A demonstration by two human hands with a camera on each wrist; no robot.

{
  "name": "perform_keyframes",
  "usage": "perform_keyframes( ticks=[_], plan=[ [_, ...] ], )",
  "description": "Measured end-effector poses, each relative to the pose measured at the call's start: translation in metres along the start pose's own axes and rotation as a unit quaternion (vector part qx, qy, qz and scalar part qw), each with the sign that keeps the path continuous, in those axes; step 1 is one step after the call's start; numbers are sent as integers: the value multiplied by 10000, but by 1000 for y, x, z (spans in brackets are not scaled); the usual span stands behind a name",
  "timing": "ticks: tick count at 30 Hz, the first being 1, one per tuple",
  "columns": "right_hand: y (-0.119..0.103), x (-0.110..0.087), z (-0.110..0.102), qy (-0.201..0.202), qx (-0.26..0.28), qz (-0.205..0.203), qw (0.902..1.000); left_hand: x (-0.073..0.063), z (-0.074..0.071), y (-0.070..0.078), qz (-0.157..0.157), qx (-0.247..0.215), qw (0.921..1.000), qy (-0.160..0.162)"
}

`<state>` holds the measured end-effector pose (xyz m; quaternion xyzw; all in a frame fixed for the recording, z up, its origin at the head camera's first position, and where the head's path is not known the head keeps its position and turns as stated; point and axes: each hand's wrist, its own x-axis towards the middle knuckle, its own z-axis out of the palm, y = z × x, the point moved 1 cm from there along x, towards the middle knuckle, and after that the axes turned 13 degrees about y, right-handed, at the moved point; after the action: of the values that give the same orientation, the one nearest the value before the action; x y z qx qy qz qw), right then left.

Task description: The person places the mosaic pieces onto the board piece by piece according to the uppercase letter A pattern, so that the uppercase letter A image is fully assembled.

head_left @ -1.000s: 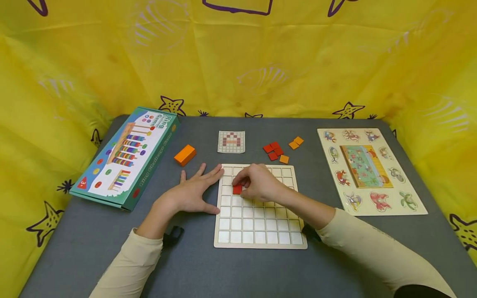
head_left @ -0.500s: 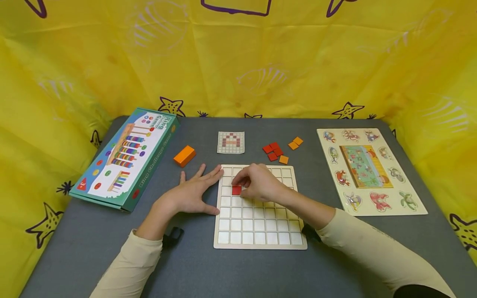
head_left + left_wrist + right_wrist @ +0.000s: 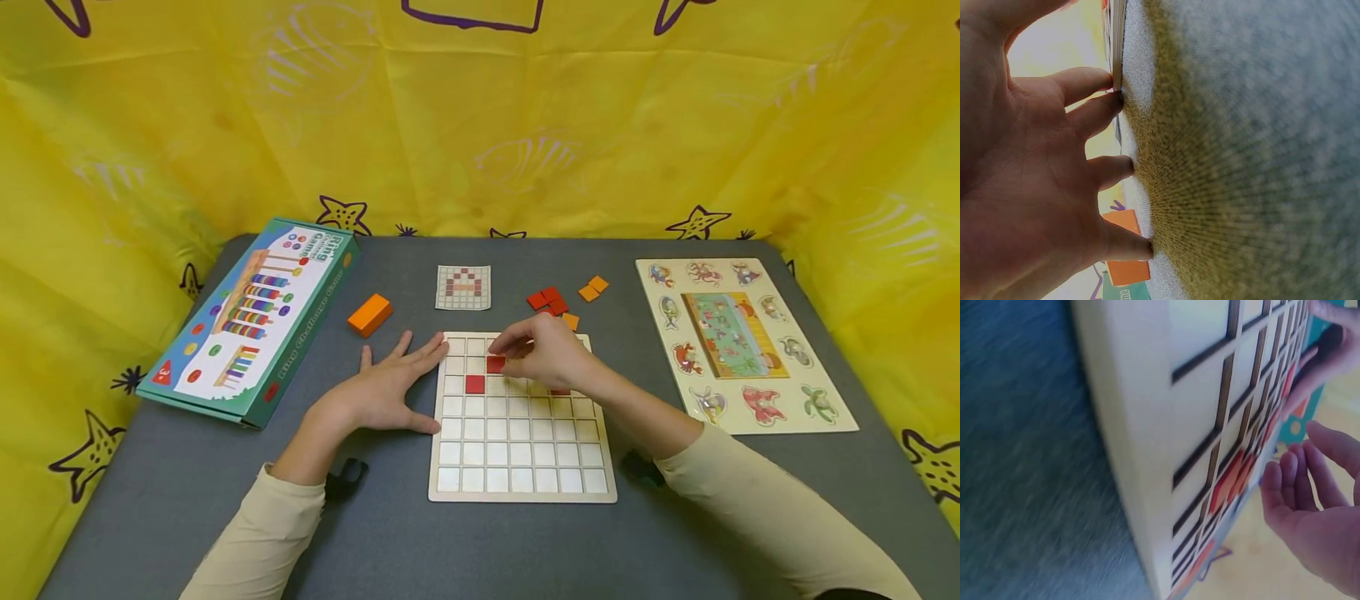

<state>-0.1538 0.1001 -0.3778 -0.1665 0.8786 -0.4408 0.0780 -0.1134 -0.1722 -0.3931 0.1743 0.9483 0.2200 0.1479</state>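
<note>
Left grip [image 3: 386, 387] spread at left edge of grid board [image 3: 522, 497], likely steadying it. Right grip [image 3: 551, 354] over red tile [image 3: 495, 364] in second-farthest row; cannot tell if pinching. Pattern card [image 3: 463, 288] beyond, probably reference.

The left hand [image 3: 382, 390] faces palm down, fingers spread, while the right hand [image 3: 546, 353] has fingers loosely bent, thumb apart

Grid bd [image 3: 522, 497] btwn box [image 3: 247, 312] L & puzzle [image 3: 738, 346] R. Card [image 3: 463, 287] behind bd; tiles [image 3: 557, 306] on bd & R of card. Block [image 3: 370, 315] btwn box & card.
</note>
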Motion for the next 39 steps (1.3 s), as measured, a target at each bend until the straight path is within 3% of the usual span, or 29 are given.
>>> perform_keyframes(
  ticks=[14, 21, 39],
  plan=[
    [36, 11, -44, 826, -178, 504, 9952, 0, 1, 0, -18, -12, 10000, -22],
    [52, 21, -59, 1156, -613, 586, 9897, -1, 0, 0, -23, 7, 10000, -43],
    [71, 42, -62, 1199, -1066, 787, 9839, -2, 0, 1, -8, -40, 10000, 6]
  ],
)
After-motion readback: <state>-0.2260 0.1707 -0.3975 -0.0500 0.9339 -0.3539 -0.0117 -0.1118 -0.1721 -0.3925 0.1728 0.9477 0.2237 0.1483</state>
